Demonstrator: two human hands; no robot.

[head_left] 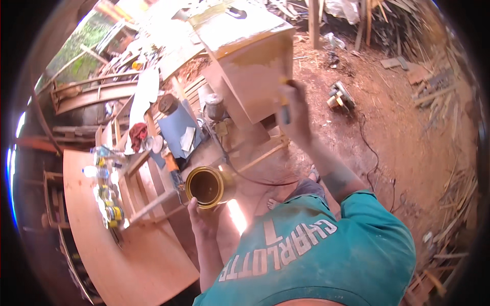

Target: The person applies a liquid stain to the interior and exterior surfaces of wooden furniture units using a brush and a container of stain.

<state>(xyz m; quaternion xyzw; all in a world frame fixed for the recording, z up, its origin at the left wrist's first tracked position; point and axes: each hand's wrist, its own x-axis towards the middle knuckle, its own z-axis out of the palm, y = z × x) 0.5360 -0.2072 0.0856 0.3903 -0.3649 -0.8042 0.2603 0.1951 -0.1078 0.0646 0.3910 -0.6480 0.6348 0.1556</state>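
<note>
My left hand (pixel 203 218) is closed around an open metal tin (pixel 222 184) with a gold-coloured rim and dark liquid inside. Farther off, my right hand (pixel 297 113) grips a paintbrush (pixel 285 113), smeared by motion, with a yellow part above the fingers and a blue-grey part below. That hand is beside the right edge of a wooden box-like cabinet (pixel 245 81); whether the brush touches it I cannot tell. A glossy wet coat covers the cabinet's top, and a darker uneven band runs along the upper part of its near face.
Left of the tin, a wooden frame holds a blue-grey sheet (pixel 177 130), a red cloth (pixel 138 133) and a lidded can (pixel 215 106). A large plywood panel (pixel 148 255) lies lower left. A power tool (pixel 341 98) and its cord rest on the dirt floor; wood scraps (pixel 454 178) line the right.
</note>
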